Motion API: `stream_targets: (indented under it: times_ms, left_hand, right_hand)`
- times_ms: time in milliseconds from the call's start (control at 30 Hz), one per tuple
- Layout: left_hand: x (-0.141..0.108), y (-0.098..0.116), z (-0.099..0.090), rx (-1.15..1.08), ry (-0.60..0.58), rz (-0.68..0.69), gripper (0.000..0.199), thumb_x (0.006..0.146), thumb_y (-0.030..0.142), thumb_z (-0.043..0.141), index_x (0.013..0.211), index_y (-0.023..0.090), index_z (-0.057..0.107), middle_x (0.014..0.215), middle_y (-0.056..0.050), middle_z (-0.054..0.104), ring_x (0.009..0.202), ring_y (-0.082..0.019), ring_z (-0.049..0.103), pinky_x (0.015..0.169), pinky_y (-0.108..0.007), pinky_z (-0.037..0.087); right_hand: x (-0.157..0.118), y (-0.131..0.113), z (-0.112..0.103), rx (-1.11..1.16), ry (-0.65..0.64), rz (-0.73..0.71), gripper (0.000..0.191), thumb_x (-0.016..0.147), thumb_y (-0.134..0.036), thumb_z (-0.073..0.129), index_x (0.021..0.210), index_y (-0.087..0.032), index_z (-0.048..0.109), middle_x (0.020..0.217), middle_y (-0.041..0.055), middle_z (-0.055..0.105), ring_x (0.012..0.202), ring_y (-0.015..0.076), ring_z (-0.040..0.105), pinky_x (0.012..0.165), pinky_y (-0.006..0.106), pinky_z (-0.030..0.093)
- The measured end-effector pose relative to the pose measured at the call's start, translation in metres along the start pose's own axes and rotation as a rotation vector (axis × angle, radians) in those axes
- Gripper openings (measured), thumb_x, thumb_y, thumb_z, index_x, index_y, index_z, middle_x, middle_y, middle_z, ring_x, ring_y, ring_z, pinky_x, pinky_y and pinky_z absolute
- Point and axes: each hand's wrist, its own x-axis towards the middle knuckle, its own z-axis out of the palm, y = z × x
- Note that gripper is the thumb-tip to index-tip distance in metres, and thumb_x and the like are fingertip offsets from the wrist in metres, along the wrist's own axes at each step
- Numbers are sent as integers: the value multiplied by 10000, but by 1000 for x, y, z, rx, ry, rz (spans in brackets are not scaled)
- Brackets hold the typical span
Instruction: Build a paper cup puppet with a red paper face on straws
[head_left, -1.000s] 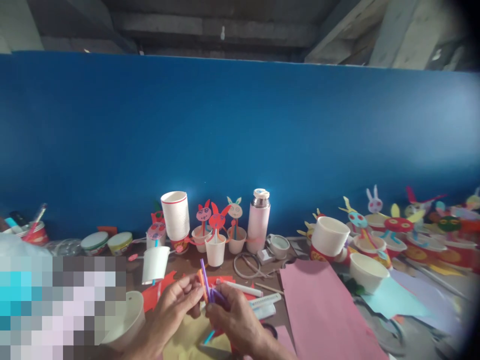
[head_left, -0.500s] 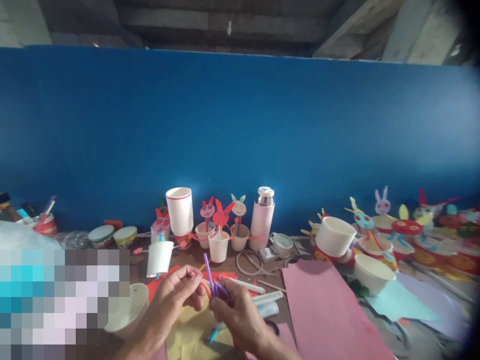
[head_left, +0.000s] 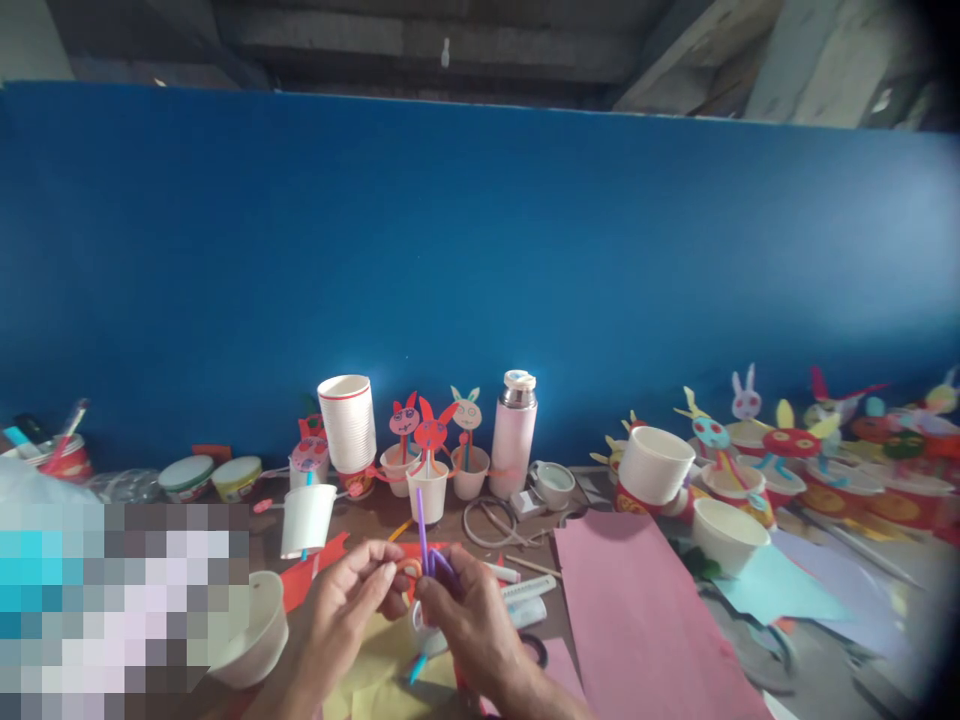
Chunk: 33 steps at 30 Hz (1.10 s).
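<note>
In the middle foreground, my left hand (head_left: 356, 595) pinches a small curled orange strip (head_left: 409, 568) between thumb and fingers. My right hand (head_left: 469, 610), just beside it, is closed around a slim purple straw (head_left: 421, 525) that points upward; a second purple piece (head_left: 444, 568) bends behind the thumb. The orange strip is close to the straw, but whether they are joined I cannot tell. Below the hands lies yellow paper (head_left: 375, 660), with a blue-tipped pen (head_left: 418, 668) on it.
Behind stand a stack of paper cups (head_left: 349, 425), cup puppets with paper heads (head_left: 431, 430) and a pink thermos (head_left: 514, 435). Pink paper (head_left: 645, 600), a white bowl (head_left: 727, 535) and more puppets (head_left: 712, 432) lie to the right. Another bowl (head_left: 259, 625) is at left, by a pixelated patch.
The view has turned slightly to the right, so the table things sit further left. The purple straw stands more upright, and the orange strip is at a slightly different angle.
</note>
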Motion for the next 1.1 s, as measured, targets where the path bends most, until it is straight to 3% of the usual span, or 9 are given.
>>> stream_targets:
  times_ms: [233, 367, 500, 700, 867, 1100]
  left_hand:
    - [-4, -11, -6, 578, 77, 205, 239, 779, 360, 542, 932, 216, 657, 778, -38, 723, 711, -190, 656, 677, -232, 496]
    - [-5, -15, -8, 797, 131, 325, 233, 789, 318, 529, 957, 225, 662, 775, -44, 735, 697, -204, 667, 676, -242, 480]
    - [-7, -19, -4, 800, 167, 329, 204, 784, 308, 532, 919, 238, 668, 723, -41, 731, 627, -199, 659, 614, -233, 468]
    - [-13, -21, 13, 689, 359, 309, 139, 779, 319, 530, 826, 264, 649, 555, 7, 683, 494, -179, 616, 513, -226, 419]
    - [-12, -17, 13, 664, 369, 351, 104, 767, 289, 538, 762, 268, 640, 573, 9, 686, 489, -176, 614, 522, -229, 417]
    - [-9, -22, 0, 733, 311, 294, 166, 765, 328, 548, 869, 261, 658, 707, -31, 729, 652, -218, 663, 603, -237, 456]
  right_hand:
    - [-3, -3, 1, 15, -22, 31, 83, 763, -209, 501, 745, -133, 530, 589, -38, 471, 537, 83, 407, 490, 179, 322]
    - [-5, -4, 3, 9, -49, 33, 50, 745, -159, 481, 713, -143, 515, 575, -46, 461, 533, 80, 401, 490, 178, 315]
    - [-8, -6, 5, 19, -70, 12, 64, 737, -132, 466, 707, -144, 521, 585, -45, 458, 546, 80, 398, 518, 180, 333]
    - [-12, -11, 9, 18, -62, 4, 83, 765, -174, 487, 750, -131, 557, 605, -32, 480, 561, 85, 407, 511, 179, 326]
    - [-12, -7, 11, -28, -53, -28, 85, 760, -153, 485, 737, -131, 564, 599, -36, 484, 553, 79, 406, 506, 175, 317]
    - [-13, -6, 13, -12, -63, -34, 83, 762, -151, 477, 756, -135, 558, 616, -37, 485, 561, 78, 406, 514, 175, 322]
